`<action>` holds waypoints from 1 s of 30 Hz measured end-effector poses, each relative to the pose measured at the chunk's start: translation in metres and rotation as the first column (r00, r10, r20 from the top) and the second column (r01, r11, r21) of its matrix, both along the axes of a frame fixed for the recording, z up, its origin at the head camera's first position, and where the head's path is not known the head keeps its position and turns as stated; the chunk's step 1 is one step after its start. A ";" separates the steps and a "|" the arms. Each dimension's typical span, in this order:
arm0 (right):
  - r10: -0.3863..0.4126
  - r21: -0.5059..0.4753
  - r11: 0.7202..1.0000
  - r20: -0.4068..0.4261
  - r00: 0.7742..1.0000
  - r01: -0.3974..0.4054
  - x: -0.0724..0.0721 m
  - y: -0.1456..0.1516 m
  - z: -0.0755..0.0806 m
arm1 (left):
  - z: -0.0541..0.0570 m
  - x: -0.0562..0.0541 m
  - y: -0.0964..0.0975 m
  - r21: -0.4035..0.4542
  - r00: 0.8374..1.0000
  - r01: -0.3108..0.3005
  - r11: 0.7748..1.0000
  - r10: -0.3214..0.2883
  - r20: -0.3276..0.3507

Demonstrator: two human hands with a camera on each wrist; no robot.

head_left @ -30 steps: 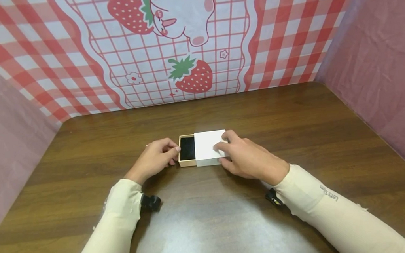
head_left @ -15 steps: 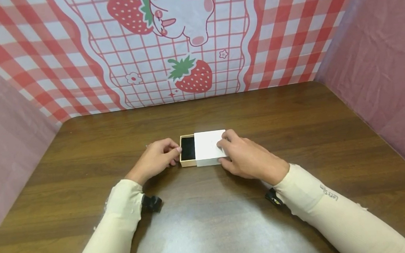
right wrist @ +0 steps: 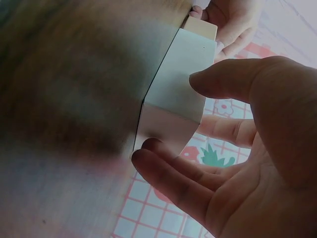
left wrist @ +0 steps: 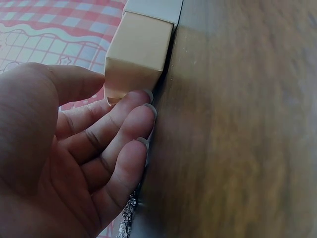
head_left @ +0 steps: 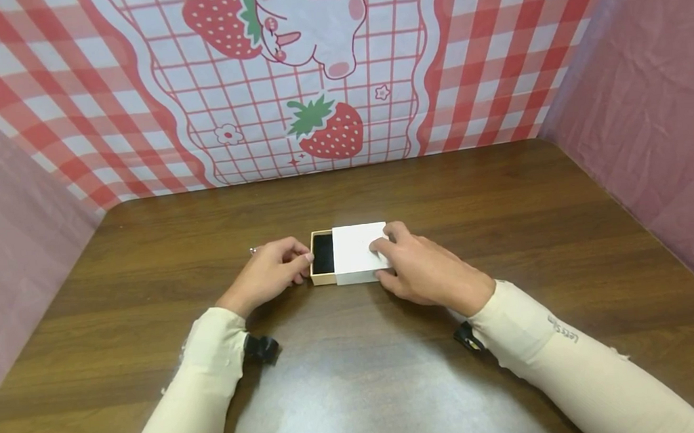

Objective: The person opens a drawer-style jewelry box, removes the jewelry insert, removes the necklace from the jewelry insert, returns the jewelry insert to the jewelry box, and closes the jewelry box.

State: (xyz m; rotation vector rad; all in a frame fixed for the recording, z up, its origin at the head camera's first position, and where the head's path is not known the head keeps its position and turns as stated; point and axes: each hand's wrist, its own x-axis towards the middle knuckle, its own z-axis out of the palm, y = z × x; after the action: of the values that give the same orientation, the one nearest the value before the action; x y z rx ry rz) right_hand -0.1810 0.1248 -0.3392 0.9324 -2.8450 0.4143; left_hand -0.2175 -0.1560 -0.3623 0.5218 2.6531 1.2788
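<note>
A small slide-out box lies on the table, with a white sleeve (head_left: pixel 358 249) and a tan inner tray (head_left: pixel 324 279) that sticks out on the left. Black lining (head_left: pixel 323 254) shows inside the tray. My left hand (head_left: pixel 272 270) touches the tray's outer end with thumb and fingertips; in the left wrist view its relaxed fingers (left wrist: pixel 130 158) rest against that end. My right hand (head_left: pixel 427 268) grips the sleeve's right end, its thumb (right wrist: pixel 218 82) on the near side and fingers at the end and far side. A small silvery, sparkling thing (left wrist: pixel 126 218) lies beyond the left hand, mostly hidden.
The brown wooden table (head_left: pixel 360 378) reaches to a red-and-white checked backdrop (head_left: pixel 481 56) with strawberries. Pink cloth (head_left: pixel 650 97) hangs at both sides. Black wrist bands (head_left: pixel 262 350) sit by the cream sleeve cuffs.
The tray has slid slightly right into the white sleeve, with my left hand moving along against its end. The right hand and sleeve have stayed nearly in place.
</note>
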 end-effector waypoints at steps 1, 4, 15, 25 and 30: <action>0.000 0.006 1.000 -0.002 1.000 0.000 0.000 0.000 0.000 | 0.000 0.000 0.000 0.000 1.000 0.000 1.000 0.000 0.001; 0.000 0.033 0.999 -0.018 1.000 0.001 0.000 0.000 0.001 | 0.000 0.000 0.001 0.000 1.000 0.001 1.000 -0.001 0.002; 0.010 0.081 0.997 -0.070 0.997 -0.005 0.001 0.001 0.001 | 0.000 0.000 0.001 0.009 1.000 0.000 1.000 0.000 0.005; 0.003 0.089 0.996 -0.063 0.998 0.003 0.001 0.000 0.001 | 0.000 0.001 0.001 0.012 1.000 0.014 1.000 -0.014 -0.013; 0.020 0.079 0.997 -0.081 0.997 -0.013 0.001 0.001 0.000 | 0.000 0.001 0.000 0.010 1.000 0.021 1.000 -0.021 -0.013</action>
State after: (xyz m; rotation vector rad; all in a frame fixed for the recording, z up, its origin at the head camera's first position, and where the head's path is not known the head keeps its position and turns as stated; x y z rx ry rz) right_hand -0.1798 0.1256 -0.3394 0.9641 -2.7996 0.2615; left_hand -0.2165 -0.1558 -0.3621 0.5592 2.6464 1.2875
